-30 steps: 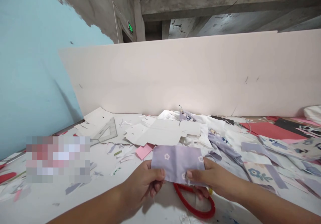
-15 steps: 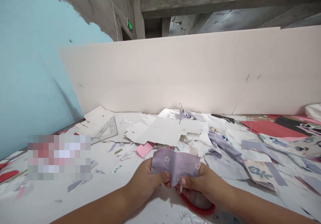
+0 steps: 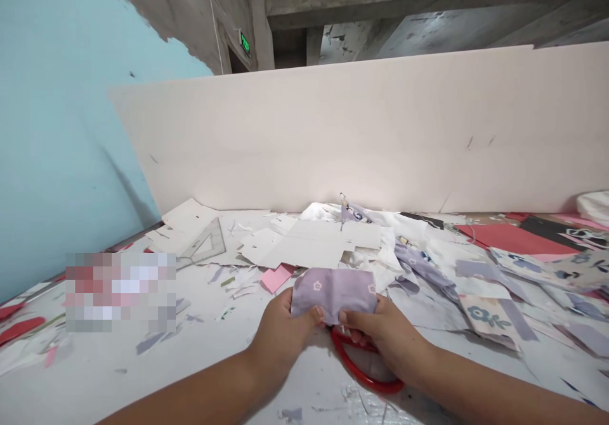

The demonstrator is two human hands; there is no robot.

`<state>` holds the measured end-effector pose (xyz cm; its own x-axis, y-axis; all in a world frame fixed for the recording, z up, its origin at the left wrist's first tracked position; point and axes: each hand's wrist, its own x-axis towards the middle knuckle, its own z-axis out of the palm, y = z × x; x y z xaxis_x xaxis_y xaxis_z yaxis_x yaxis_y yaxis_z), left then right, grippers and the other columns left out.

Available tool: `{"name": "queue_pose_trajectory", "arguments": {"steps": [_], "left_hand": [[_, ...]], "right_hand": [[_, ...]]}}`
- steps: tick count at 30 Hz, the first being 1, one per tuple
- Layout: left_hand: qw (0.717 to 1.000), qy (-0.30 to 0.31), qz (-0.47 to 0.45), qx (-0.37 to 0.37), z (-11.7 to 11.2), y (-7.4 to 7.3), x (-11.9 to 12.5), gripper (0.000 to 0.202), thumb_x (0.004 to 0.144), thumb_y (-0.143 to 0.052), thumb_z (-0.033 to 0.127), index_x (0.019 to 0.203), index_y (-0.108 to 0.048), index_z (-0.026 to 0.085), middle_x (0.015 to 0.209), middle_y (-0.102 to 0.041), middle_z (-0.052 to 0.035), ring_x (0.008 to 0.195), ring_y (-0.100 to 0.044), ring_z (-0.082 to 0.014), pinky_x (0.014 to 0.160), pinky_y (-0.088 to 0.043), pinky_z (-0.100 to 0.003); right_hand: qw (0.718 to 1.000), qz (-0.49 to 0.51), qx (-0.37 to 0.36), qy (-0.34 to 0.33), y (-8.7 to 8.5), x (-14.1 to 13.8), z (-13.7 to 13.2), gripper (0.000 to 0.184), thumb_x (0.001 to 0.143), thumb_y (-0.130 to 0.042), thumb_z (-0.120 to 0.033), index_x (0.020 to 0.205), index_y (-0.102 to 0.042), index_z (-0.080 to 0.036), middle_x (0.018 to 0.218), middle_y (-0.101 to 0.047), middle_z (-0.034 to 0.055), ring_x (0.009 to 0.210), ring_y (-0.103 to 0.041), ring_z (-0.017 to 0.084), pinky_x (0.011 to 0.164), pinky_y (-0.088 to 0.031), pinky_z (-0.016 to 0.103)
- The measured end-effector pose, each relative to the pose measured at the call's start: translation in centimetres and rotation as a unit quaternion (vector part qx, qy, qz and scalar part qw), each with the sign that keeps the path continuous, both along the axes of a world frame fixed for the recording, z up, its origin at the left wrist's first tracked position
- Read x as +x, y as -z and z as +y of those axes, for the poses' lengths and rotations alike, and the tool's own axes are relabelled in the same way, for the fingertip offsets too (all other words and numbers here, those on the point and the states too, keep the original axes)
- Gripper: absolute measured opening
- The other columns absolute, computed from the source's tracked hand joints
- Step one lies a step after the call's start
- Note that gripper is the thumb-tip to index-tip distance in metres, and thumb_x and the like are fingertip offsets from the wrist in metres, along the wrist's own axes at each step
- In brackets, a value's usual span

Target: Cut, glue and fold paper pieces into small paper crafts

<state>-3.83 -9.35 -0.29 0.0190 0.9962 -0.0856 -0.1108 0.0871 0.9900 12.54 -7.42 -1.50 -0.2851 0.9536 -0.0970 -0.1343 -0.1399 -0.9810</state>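
A small lavender cloth piece (image 3: 333,295) printed with white flowers is stretched between my two hands near the middle of the view. My left hand (image 3: 283,330) pinches its left side, thumb on top and the other fingers behind. On the right side, my right hand (image 3: 387,330) grips the cloth in the same way. Red-handled scissors (image 3: 354,368) hang under my right hand, one large loop showing; their blades are hidden, and the fingers around the handle are mostly covered.
White card sheets (image 3: 295,244) and a clear set square (image 3: 204,244) lie at the back. A pink paper piece (image 3: 276,278) is just beyond my left hand. Floral fabric pieces (image 3: 490,320) and red sheets (image 3: 514,240) spread rightward. A pale board (image 3: 356,139) stands behind the table.
Both hands have moved slightly up and away with the cloth, and the scissors have moved along with my right hand. The cloth now looks shorter and flatter, its middle crease fainter.
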Motion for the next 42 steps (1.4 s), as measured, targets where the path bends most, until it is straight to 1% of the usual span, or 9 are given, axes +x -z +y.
{"name": "queue_pose_trajectory", "arguments": {"steps": [2, 7, 11, 16, 25, 27, 34, 40, 42], "left_hand": [[0.999, 0.011, -0.024, -0.023, 0.2, 0.4, -0.2, 0.025, 0.063, -0.071, 0.028, 0.079, -0.058, 0.014, 0.061, -0.061, -0.0002, 0.059, -0.054, -0.0114, 0.060, -0.043, -0.024], [0.991, 0.096, -0.089, -0.035, 0.4, 0.8, -0.6, 0.030, 0.060, -0.074, 0.021, 0.084, -0.059, 0.015, 0.065, -0.062, -0.0006, 0.058, -0.053, -0.0095, 0.057, -0.040, -0.021], [0.981, 0.133, -0.137, 0.024, 0.1, 0.2, 0.0, 0.045, 0.054, -0.078, 0.017, 0.095, -0.059, 0.015, 0.072, -0.065, -0.0037, 0.068, -0.060, -0.0173, 0.069, -0.046, -0.030], [0.991, 0.076, -0.104, 0.035, 0.0, 0.2, 0.3, 0.044, 0.054, -0.076, 0.014, 0.096, -0.060, 0.016, 0.082, -0.068, -0.0060, 0.076, -0.063, -0.0220, 0.074, -0.049, -0.035], [1.000, -0.015, -0.012, 0.014, 0.8, 0.6, -0.1, 0.049, 0.051, -0.077, 0.020, 0.096, -0.058, 0.016, 0.072, -0.068, -0.0044, 0.071, -0.064, -0.0228, 0.067, -0.050, -0.033], [1.000, -0.003, -0.013, 0.027, 1.0, 0.7, -0.5, 0.051, 0.053, -0.077, 0.020, 0.100, -0.055, 0.015, 0.076, -0.068, -0.0049, 0.072, -0.063, -0.0221, 0.068, -0.049, -0.033], [0.984, 0.142, -0.110, 0.008, 1.4, 0.4, -1.7, 0.046, 0.065, -0.071, 0.032, 0.104, -0.054, 0.013, 0.079, -0.066, -0.0084, 0.069, -0.062, -0.0193, 0.067, -0.047, -0.032], [0.998, 0.048, -0.044, 0.006, 1.8, 1.1, -1.7, 0.043, 0.065, -0.071, 0.035, 0.100, -0.057, 0.014, 0.083, -0.065, -0.0076, 0.070, -0.061, -0.0181, 0.063, -0.045, -0.029], [0.998, 0.042, -0.052, 0.007, 1.7, 1.0, -1.7, 0.040, 0.065, -0.071, 0.035, 0.096, -0.057, 0.014, 0.079, -0.065, -0.0062, 0.068, -0.060, -0.0173, 0.063, -0.045, -0.029]], "right_hand": [[1.000, -0.005, 0.001, 0.002, 0.0, 0.0, 0.0, 0.016, 0.063, -0.064, -0.020, 0.055, -0.052, -0.016, 0.043, -0.050, -0.0047, 0.041, -0.041, 0.007, 0.044, -0.032, 0.021], [0.999, -0.045, 0.016, -0.003, -0.1, 0.2, -0.3, 0.019, 0.062, -0.070, -0.025, 0.058, -0.057, -0.013, 0.045, -0.056, -0.0015, 0.044, -0.047, 0.010, 0.047, -0.035, 0.022], [0.998, -0.049, 0.042, 0.005, -0.3, -0.1, -0.9, 0.021, 0.060, -0.072, -0.026, 0.055, -0.056, -0.014, 0.048, -0.056, -0.0018, 0.048, -0.047, 0.010, 0.050, -0.035, 0.023], [0.996, -0.071, 0.056, 0.021, -0.7, -0.6, -1.2, 0.026, 0.055, -0.074, -0.034, 0.054, -0.055, -0.015, 0.048, -0.053, -0.0019, 0.048, -0.046, 0.012, 0.050, -0.037, 0.025], [0.996, -0.062, 0.052, 0.041, -0.7, -1.0, -1.4, 0.027, 0.059, -0.071, -0.038, 0.053, -0.056, -0.016, 0.048, -0.055, -0.0015, 0.049, -0.048, 0.013, 0.051, -0.038, 0.025], [0.998, -0.044, 0.041, 0.030, -0.6, -0.8, -1.4, 0.027, 0.062, -0.070, -0.039, 0.059, -0.057, -0.016, 0.051, -0.058, -0.0001, 0.049, -0.049, 0.013, 0.051, -0.039, 0.024], [0.999, 0.034, 0.013, -0.039, -0.2, -0.3, -1.0, 0.029, 0.073, -0.061, -0.042, 0.065, -0.056, -0.014, 0.051, -0.060, 0.0024, 0.049, -0.053, 0.013, 0.053, -0.042, 0.025], [0.997, 0.062, -0.008, -0.046, -0.4, -0.2, -0.9, 0.028, 0.078, -0.058, -0.041, 0.071, -0.058, -0.014, 0.056, -0.061, 0.0034, 0.057, -0.059, 0.016, 0.055, -0.045, 0.025], [0.997, 0.070, -0.011, -0.038, -0.5, -0.2, -0.9, 0.028, 0.078, -0.058, -0.041, 0.071, -0.058, -0.014, 0.056, -0.061, 0.0029, 0.055, -0.058, 0.015, 0.053, -0.045, 0.024]]}}
